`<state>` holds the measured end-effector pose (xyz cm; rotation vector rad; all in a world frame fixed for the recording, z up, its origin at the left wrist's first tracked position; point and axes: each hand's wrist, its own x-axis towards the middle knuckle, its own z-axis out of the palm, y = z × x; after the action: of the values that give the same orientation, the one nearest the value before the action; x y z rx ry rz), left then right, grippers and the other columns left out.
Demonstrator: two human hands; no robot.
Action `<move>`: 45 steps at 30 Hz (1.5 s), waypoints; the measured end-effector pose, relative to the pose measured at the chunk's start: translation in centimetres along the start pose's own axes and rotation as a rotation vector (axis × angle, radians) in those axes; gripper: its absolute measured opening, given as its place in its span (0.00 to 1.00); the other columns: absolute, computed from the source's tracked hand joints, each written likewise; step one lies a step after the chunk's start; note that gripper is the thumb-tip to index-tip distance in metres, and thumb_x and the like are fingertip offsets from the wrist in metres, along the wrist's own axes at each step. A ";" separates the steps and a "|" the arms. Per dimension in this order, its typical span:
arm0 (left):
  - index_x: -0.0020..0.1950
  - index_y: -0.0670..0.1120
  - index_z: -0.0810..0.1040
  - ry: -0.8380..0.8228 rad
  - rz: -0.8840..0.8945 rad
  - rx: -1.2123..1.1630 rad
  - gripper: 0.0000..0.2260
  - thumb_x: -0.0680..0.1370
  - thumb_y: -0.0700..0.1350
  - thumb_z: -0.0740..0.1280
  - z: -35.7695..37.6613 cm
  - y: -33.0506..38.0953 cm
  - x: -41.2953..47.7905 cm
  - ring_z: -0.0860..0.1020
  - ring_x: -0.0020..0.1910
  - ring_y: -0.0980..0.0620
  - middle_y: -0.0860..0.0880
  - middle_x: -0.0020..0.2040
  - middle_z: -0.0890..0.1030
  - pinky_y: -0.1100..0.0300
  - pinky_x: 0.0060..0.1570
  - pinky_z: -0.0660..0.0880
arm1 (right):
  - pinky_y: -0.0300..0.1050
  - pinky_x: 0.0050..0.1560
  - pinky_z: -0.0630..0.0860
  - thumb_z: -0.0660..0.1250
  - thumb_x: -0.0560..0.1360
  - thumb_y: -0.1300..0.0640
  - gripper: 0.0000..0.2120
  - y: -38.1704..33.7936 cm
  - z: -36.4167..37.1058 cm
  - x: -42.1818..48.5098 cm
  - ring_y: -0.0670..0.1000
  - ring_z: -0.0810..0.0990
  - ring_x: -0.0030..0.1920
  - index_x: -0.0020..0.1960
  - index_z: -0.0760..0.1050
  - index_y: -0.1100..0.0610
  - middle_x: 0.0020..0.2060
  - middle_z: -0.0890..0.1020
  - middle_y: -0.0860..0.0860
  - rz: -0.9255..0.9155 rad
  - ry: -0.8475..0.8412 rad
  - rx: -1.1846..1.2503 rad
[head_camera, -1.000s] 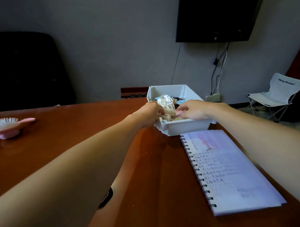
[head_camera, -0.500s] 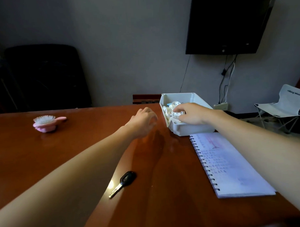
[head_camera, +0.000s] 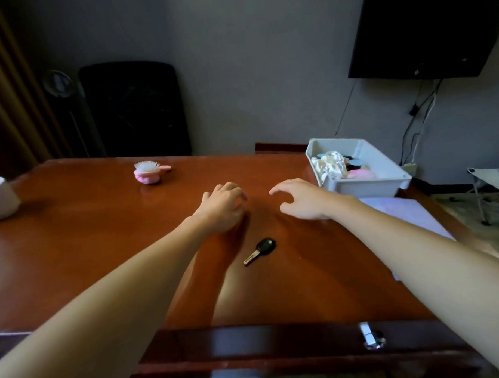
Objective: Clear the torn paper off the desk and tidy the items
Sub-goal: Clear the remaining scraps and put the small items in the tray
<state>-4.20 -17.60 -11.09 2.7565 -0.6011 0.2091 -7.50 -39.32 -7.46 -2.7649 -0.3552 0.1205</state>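
Note:
Both my hands hover over the middle of the brown desk [head_camera: 103, 236], holding nothing. My left hand [head_camera: 222, 205] has loosely curled fingers; my right hand [head_camera: 302, 199] has its fingers spread. A black-headed key [head_camera: 260, 250] lies just in front of them. A white bin [head_camera: 384, 184] at the right back holds crumpled pale paper [head_camera: 331, 166], a pink item and dark small items. A pink hairbrush [head_camera: 149, 172] lies at the back left. A spiral notebook [head_camera: 407, 217] lies in front of the bin, partly hidden by my right arm.
A white container [head_camera: 1, 197] stands at the desk's left edge. A black chair [head_camera: 132, 108] sits behind the desk, a dark screen [head_camera: 423, 30] hangs on the wall, and a folding chair [head_camera: 491, 180] is at the far right. The desk's front edge has a drawer lock [head_camera: 371, 340].
Both hands have left the bin and come back toward the desk's middle, empty. The crumpled paper stays in the bin. The view has swung left and down.

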 end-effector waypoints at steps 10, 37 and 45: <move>0.64 0.52 0.75 -0.028 -0.099 -0.012 0.12 0.82 0.52 0.60 -0.5 -4.8 -5.3 0.64 0.68 0.47 0.49 0.69 0.70 0.43 0.63 0.60 | 0.51 0.75 0.54 0.57 0.80 0.40 0.25 -3.6 5.6 -2.0 0.51 0.54 0.77 0.75 0.63 0.46 0.76 0.60 0.47 -0.017 -0.041 -0.054; 0.57 0.49 0.75 0.215 -0.502 -0.060 0.12 0.78 0.53 0.61 -1.7 -16.2 -2.5 0.66 0.63 0.45 0.47 0.61 0.70 0.41 0.65 0.59 | 0.54 0.73 0.60 0.54 0.82 0.42 0.21 -11.7 10.9 14.4 0.53 0.66 0.70 0.69 0.70 0.51 0.69 0.70 0.51 -0.040 0.222 -0.016; 0.75 0.47 0.57 0.488 -0.584 -0.311 0.31 0.76 0.50 0.65 -1.8 -18.7 0.3 0.65 0.69 0.42 0.44 0.70 0.66 0.42 0.68 0.60 | 0.51 0.67 0.64 0.55 0.80 0.38 0.19 -11.8 11.2 19.7 0.54 0.64 0.68 0.65 0.72 0.46 0.67 0.70 0.49 -0.035 0.276 -0.017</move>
<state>3.94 -0.97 -14.32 2.3247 0.2751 0.5654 7.38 -19.74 -14.59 -2.7402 -0.3316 -0.2718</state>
